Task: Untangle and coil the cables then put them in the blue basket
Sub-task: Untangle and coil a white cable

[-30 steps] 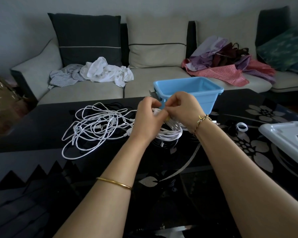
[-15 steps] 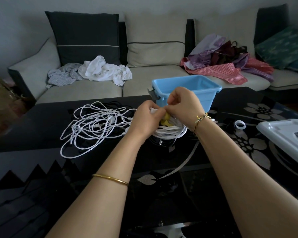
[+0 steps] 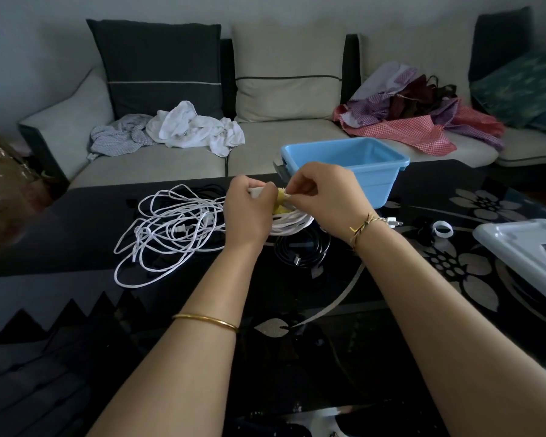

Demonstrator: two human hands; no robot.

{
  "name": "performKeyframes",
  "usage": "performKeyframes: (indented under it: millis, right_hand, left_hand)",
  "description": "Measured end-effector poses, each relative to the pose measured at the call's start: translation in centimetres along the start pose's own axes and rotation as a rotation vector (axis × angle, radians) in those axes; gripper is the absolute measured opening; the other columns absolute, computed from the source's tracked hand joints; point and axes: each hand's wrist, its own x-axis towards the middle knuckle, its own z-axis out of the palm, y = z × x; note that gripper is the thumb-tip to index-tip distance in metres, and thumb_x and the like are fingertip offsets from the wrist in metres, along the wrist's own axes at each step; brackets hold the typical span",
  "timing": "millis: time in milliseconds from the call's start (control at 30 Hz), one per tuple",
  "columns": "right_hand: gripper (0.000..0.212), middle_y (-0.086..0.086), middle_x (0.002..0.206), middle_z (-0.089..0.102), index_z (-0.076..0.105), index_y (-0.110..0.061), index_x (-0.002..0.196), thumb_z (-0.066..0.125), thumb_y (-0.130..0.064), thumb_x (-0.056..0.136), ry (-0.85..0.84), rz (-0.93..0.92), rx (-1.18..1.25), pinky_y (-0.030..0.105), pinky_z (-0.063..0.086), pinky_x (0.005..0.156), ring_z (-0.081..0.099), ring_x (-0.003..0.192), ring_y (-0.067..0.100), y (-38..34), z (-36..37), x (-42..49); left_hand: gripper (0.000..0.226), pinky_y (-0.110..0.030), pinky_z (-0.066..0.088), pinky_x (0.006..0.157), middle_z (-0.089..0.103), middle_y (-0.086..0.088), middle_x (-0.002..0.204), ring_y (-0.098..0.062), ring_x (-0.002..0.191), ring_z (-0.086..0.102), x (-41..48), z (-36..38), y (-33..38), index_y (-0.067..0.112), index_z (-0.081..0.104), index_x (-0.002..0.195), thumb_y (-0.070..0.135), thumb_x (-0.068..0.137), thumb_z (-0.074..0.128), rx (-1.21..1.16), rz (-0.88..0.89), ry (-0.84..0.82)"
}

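Fig.: head view, cable coiling at the counter (image 3: 297,310).

Change vs. prev. frames: the hands are now sitting slightly apart, w/ a gap opening btw. them. A yellow strip (image 3: 280,201), unseen 1.0 s ago and only peeking out 0.5 s ago, is now showing plainly in that gap. More of the black coil (image 3: 303,252) is showing below the hands than before. The tangled white cable (image 3: 171,228) and blue basket (image 3: 372,184) are keeping their places.

Hands: the left hand (image 3: 249,212) is curling round the white coil (image 3: 292,220), holding it just above the counter. The right hand (image 3: 325,200) is pinching the yellow strip's end btw. thumb and fingertips, right at the coil's top.

Task items: the white coil is sitting btw. both hands, in front of the basket and outside it. The tangled white cable is lying on the counter, left of the left hand. The black coil is lying just under the white coil.

Hidden/unclear: the left fingertips are lying behind the hand's back. Approx. half of the white coil is covered by the hands. What the yellow strip is made of cannot be told. Dark cables under the white tangle are blending into the counter. A white plug (image 3: 393,221) is poking out behind the right wrist; its lead is hidden. The white lid (image 3: 524,247) is cut off at the right edge.
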Motion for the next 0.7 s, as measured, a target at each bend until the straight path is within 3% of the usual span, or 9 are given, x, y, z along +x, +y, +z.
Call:
performKeyframes:
  millis: [100,167,333,467,567,700]
  right_hand:
    - [0.020,0.004,0.073,0.064,0.071,-0.008,0.079,0.072,-0.027,0.077,-0.088,0.037,-0.044,0.016,0.036,0.055,0.052,0.069,0.011,-0.13,-0.16,0.00]
    - [0.029,0.015,0.070,0.059,0.072,-0.001,0.078,0.071,-0.030,0.078,-0.167,0.025,-0.133,0.020,0.030,0.051,0.043,0.064,0.014,-0.39,-0.17,-0.09]
    - [0.029,0.006,0.054,0.038,0.067,0.002,0.070,0.066,-0.025,0.080,-0.170,0.035,-0.226,0.031,0.033,0.056,0.037,0.063,0.022,-0.79,0.39,-0.10]
    - [0.029,0.011,0.065,0.047,0.068,0.001,0.074,0.065,-0.026,0.083,-0.194,0.035,-0.234,0.034,0.041,0.062,0.044,0.067,0.025,-0.85,0.27,-0.11]
    - [0.014,0.009,0.086,0.061,0.063,-0.010,0.079,0.058,-0.020,0.087,-0.125,0.013,-0.202,0.036,0.045,0.072,0.055,0.083,0.026,-0.76,-0.05,-0.14]
    - [0.011,0.003,0.103,0.054,0.056,-0.018,0.093,0.046,-0.022,0.094,-0.050,-0.095,-0.340,0.040,0.046,0.073,0.056,0.090,0.029,-0.94,-0.20,-0.63]
  left_hand:
    - [0.005,-0.023,0.042,0.061,0.056,0.000,0.080,-0.013,0.073,0.053,-0.38,-0.01,0.00,0.006,0.055,0.082,0.009,0.083,0.058,0.020,0.035,0.009]
    - [0.004,-0.021,0.041,0.060,0.056,0.003,0.077,-0.011,0.071,0.052,-0.45,0.07,0.01,0.006,0.054,0.081,0.008,0.082,0.058,0.031,0.047,0.011]
    - [0.004,-0.010,0.037,0.052,0.054,0.006,0.075,-0.005,0.067,0.050,-0.62,0.30,0.17,0.006,0.055,0.082,0.008,0.082,0.058,0.029,0.054,0.008]
    - [0.005,-0.010,0.037,0.051,0.054,0.004,0.074,-0.005,0.066,0.049,-0.70,0.42,0.21,0.004,0.055,0.083,0.008,0.082,0.058,0.025,0.045,-0.004]
    - [0.005,-0.011,0.037,0.053,0.054,0.002,0.076,-0.009,0.067,0.050,-0.59,0.36,0.19,0.006,0.054,0.080,0.008,0.082,0.059,0.010,0.035,-0.010]
    - [0.013,-0.024,0.040,0.061,0.057,-0.006,0.079,-0.018,0.069,0.051,-0.43,0.32,0.19,0.014,0.053,0.073,0.007,0.083,0.058,-0.056,0.011,-0.032]
